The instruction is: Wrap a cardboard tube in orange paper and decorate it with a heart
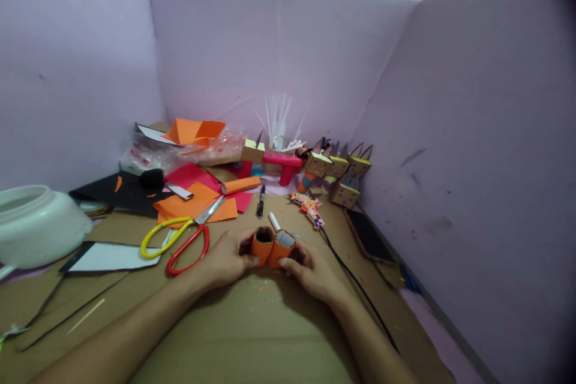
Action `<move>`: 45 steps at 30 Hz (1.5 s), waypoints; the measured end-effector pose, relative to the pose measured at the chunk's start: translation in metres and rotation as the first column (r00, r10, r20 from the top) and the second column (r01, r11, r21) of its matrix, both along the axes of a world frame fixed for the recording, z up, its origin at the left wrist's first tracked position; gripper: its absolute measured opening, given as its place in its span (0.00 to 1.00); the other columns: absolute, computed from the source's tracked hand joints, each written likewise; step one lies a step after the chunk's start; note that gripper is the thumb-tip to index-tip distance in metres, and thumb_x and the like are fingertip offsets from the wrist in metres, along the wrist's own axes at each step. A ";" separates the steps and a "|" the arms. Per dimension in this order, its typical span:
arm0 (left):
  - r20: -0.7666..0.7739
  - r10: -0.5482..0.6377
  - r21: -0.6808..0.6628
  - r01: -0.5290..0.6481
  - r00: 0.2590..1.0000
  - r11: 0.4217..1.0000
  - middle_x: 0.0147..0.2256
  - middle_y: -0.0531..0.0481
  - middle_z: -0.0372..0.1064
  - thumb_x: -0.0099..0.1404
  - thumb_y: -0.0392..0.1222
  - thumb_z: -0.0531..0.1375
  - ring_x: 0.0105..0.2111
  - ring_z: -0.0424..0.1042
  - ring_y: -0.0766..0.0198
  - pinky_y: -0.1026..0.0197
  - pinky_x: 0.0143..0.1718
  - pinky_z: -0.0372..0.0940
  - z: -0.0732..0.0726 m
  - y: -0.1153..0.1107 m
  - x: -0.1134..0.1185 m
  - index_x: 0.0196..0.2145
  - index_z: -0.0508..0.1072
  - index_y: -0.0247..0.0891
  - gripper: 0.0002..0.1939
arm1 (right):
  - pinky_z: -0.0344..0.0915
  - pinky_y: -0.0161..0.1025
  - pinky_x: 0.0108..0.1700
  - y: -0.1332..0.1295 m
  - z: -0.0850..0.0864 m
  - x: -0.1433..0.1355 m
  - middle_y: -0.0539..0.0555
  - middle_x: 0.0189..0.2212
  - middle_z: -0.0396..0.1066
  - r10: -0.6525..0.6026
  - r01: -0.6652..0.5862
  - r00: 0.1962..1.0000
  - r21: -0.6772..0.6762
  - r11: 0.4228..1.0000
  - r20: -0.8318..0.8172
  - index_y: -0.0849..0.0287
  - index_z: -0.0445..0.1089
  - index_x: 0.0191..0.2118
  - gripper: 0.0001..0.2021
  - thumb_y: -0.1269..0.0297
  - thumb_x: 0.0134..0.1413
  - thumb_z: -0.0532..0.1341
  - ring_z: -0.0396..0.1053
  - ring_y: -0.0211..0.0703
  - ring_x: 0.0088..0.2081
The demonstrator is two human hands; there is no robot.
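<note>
Two short cardboard tubes covered in orange paper stand upright, side by side and touching. My left hand (230, 259) has thumb and fingers closed round the left orange tube (261, 248). The right orange tube (283, 251) leans slightly and is gripped by my right hand (310, 269). Its opening looks greyish, while the left one is dark inside. Just behind the tubes lies a white stick (274, 221). Large scissors (198, 229) with yellow and red handles rest beside my left hand, blades pointing away. My fingertips on the far sides are partly hidden.
A patterned glue gun (309, 209) trails a black cord (355, 279) past my right arm. Nearby lies a phone (369, 235). Box-headed paper figures (345, 192), a black pen (261, 201) and orange paper (193, 201) sit behind. A white pot (45, 225) stands left; purple walls enclose the cardboard-covered surface.
</note>
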State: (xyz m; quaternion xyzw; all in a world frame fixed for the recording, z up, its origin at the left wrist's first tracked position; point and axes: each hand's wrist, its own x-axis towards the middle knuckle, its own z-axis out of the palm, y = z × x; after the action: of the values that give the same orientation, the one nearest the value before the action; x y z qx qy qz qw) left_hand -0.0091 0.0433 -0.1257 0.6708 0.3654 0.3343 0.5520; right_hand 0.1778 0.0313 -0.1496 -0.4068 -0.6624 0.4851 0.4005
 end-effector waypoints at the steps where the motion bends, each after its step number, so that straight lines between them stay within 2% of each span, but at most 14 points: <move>1: -0.005 0.001 0.004 -0.001 1.000 1.000 0.38 0.54 0.73 0.46 0.26 0.55 0.41 0.68 0.60 0.60 0.44 0.61 0.000 0.000 0.000 0.38 0.72 0.37 0.20 | 0.60 0.32 0.28 0.000 0.000 0.000 0.50 0.30 0.65 0.002 -0.002 1.000 0.000 1.000 0.000 0.61 0.67 0.46 0.18 0.70 0.45 0.58 0.59 0.37 0.28; 9: -0.009 0.015 0.030 -0.015 1.000 0.999 0.37 0.53 0.73 0.46 0.26 0.56 0.40 0.68 0.58 0.60 0.43 0.62 -0.001 0.000 -0.002 0.37 0.73 0.37 0.19 | 0.60 0.32 0.28 0.001 -0.001 0.003 0.50 0.30 0.65 0.012 -0.012 1.000 0.020 1.000 -0.008 0.57 0.68 0.45 0.17 0.71 0.46 0.59 0.59 0.37 0.28; 17: 0.001 0.018 0.045 -0.018 1.000 0.999 0.37 0.51 0.72 0.46 0.26 0.55 0.42 0.68 0.57 0.59 0.45 0.61 -0.005 0.001 -0.001 0.38 0.72 0.35 0.20 | 0.61 0.34 0.29 0.000 -0.001 0.001 0.50 0.29 0.66 0.000 0.001 1.000 0.022 1.000 -0.008 0.58 0.69 0.45 0.16 0.69 0.46 0.60 0.60 0.38 0.27; 21: 0.014 0.007 0.021 -0.008 1.000 1.000 0.40 0.52 0.72 0.47 0.27 0.56 0.43 0.68 0.58 0.59 0.45 0.61 -0.005 0.000 -0.002 0.40 0.72 0.35 0.21 | 0.63 0.38 0.36 -0.001 0.003 0.002 0.49 0.28 0.68 0.007 -0.007 1.000 0.029 1.000 -0.021 0.58 0.69 0.44 0.16 0.69 0.46 0.60 0.64 0.42 0.33; 24: -0.004 -0.009 -0.002 0.009 1.000 1.000 0.38 0.51 0.73 0.47 0.28 0.57 0.41 0.69 0.57 0.58 0.44 0.62 -0.001 -0.003 -0.002 0.39 0.72 0.35 0.18 | 0.63 0.42 0.43 -0.002 0.005 0.003 0.52 0.34 0.71 0.033 -0.032 0.999 0.030 0.999 -0.029 0.59 0.70 0.43 0.15 0.66 0.47 0.62 0.67 0.46 0.38; 27: 0.019 -0.004 -0.034 0.005 1.000 0.999 0.38 0.48 0.73 0.49 0.31 0.59 0.40 0.70 0.55 0.57 0.43 0.63 0.004 -0.005 -0.002 0.40 0.72 0.34 0.18 | 0.63 0.44 0.46 -0.003 0.008 0.004 0.55 0.42 0.71 0.040 -0.043 0.991 -0.015 0.999 -0.127 0.58 0.67 0.47 0.21 0.62 0.44 0.65 0.68 0.49 0.44; 30: 0.126 0.026 -0.112 -0.012 0.992 0.994 0.43 0.44 0.71 0.48 0.36 0.63 0.44 0.69 0.52 0.55 0.43 0.64 0.007 -0.006 -0.002 0.48 0.66 0.33 0.27 | 0.64 0.46 0.47 -0.004 0.012 0.005 0.58 0.45 0.71 0.020 -0.044 0.968 -0.091 0.995 -0.249 0.58 0.63 0.49 0.28 0.57 0.40 0.68 0.68 0.51 0.46; 33: 0.185 0.036 -0.221 0.005 0.982 0.975 0.45 0.40 0.70 0.46 0.40 0.65 0.44 0.70 0.51 0.56 0.41 0.65 0.008 -0.006 -0.002 0.51 0.63 0.32 0.33 | 0.64 0.47 0.48 -0.004 0.013 0.005 0.59 0.45 0.71 0.025 -0.070 0.954 -0.142 0.987 -0.298 0.59 0.64 0.48 0.27 0.56 0.42 0.67 0.69 0.51 0.46; 37: 0.216 0.051 -0.309 0.019 0.975 0.951 0.44 0.39 0.70 0.46 0.42 0.67 0.43 0.71 0.51 0.58 0.40 0.65 0.007 -0.006 -0.003 0.49 0.65 0.32 0.33 | 0.68 0.46 0.43 -0.004 0.009 0.004 0.58 0.41 0.73 -0.020 -0.075 0.932 -0.248 0.966 -0.361 0.60 0.65 0.47 0.26 0.55 0.41 0.68 0.73 0.50 0.40; 40: 0.202 0.070 -0.328 0.000 0.977 0.945 0.44 0.39 0.71 0.47 0.42 0.67 0.42 0.71 0.52 0.58 0.39 0.65 0.008 -0.007 -0.002 0.49 0.65 0.32 0.32 | 0.69 0.45 0.41 -0.004 0.007 0.004 0.58 0.40 0.74 -0.058 -0.059 0.929 -0.299 0.952 -0.367 0.60 0.66 0.47 0.26 0.56 0.40 0.68 0.73 0.49 0.39; 45: 0.102 0.108 -0.273 -0.076 0.989 0.959 0.42 0.38 0.72 0.46 0.37 0.65 0.40 0.72 0.52 0.57 0.38 0.66 0.015 -0.008 -0.001 0.47 0.65 0.28 0.30 | 0.68 0.46 0.44 -0.004 0.009 0.002 0.58 0.39 0.75 -0.028 -0.084 0.927 -0.277 0.957 -0.375 0.61 0.65 0.48 0.27 0.58 0.40 0.69 0.74 0.48 0.38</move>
State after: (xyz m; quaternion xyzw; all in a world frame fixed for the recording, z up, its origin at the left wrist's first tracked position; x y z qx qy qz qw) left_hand -0.0099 0.0353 -0.1108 0.5516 0.4055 0.3453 0.6419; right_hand 0.1802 0.0271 -0.1407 -0.3510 -0.5017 0.6508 0.4491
